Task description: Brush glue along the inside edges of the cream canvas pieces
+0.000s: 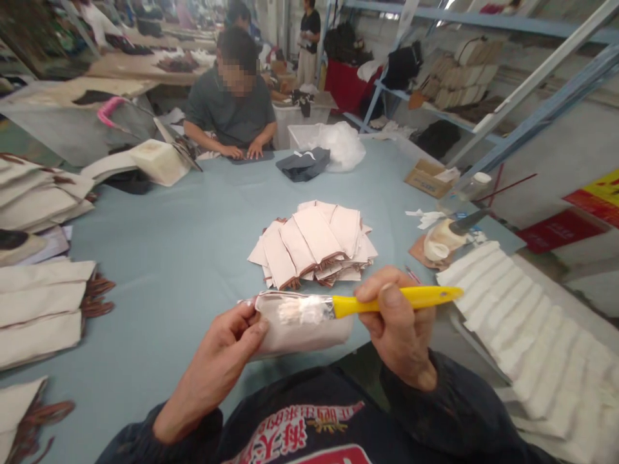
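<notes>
My left hand [227,351] pinches the left end of a pale pink fabric piece [300,335], held just above the table's near edge. In my right hand [399,316] is a paintbrush [401,299] with a yellow handle, gripped between thumb and fingers. Its bristles, coated in something white, lie against the upper part of the piece. Just beyond, a heap of similar pale pieces [314,241] with brown edging rests on the table.
The blue-grey table [169,258] carries stacks of cream pieces with brown strips [43,303] on the left. White layered pieces [541,348] lie at the right, near a glue-smeared container [440,241] and a cardboard box [430,177]. Across the table a person [232,103] handles dark fabric.
</notes>
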Available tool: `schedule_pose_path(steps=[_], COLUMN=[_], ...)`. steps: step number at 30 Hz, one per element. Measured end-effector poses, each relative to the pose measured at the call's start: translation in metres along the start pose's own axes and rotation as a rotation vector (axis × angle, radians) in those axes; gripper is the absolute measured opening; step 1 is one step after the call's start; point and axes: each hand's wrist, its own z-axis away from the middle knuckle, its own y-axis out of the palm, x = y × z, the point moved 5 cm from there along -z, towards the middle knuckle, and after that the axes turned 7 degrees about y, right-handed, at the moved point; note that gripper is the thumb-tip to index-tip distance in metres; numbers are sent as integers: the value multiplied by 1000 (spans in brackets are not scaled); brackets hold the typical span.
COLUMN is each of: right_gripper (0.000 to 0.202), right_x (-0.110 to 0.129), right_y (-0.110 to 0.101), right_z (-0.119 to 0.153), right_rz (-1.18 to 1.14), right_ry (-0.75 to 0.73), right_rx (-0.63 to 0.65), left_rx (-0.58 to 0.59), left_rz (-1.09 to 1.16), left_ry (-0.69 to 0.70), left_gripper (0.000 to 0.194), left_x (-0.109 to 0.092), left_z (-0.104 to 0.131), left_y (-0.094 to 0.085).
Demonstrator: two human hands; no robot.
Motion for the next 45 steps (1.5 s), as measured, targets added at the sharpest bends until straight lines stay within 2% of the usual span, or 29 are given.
schedule_pose_path(steps=[4,9,13,17,23,27,30,33,38,43,45], right_gripper=[31,25,22,20,24,24,22,18,19,18,18], right_x=[-14,-14,-12,-8,-7,-2,-1,-2,5,19,26], right_y=[13,12,2,2,-14,-14,-11,-14,-29,-34,-30], right_z=[-6,-15,-18,-22,-32,-28,-26,-27,-24,-19,-16], right_rz=[63,304,314,351,292,263,331,422,593,554,530], right_ry=[-64,-340,-343,-413,-403,-558,-699,-774,-792,-741,-733], right_rx=[117,152,135,211,127,227,335,450,552,456,436], left_rx=[-31,-66,-88,-96,-125,-144,-167,-207,-256,-233,-214], left_rz=[-9,119,217,204,342,439,484,489,474,456,380], left_ry=[3,-73,-157,-184,-246,-278,-280,-272,-298,-272,-214], left_gripper=[34,40,49,47,40,35,33,34,38,37,33], left_x=[-3,5,9,7,5,3,0,-1,6,12,14], left_z=[-4,-5,-7,-10,-12,-14,-16,-16,-9,-7,-6], left_y=[11,24,32,39,46,48,51,52,49,45,42])
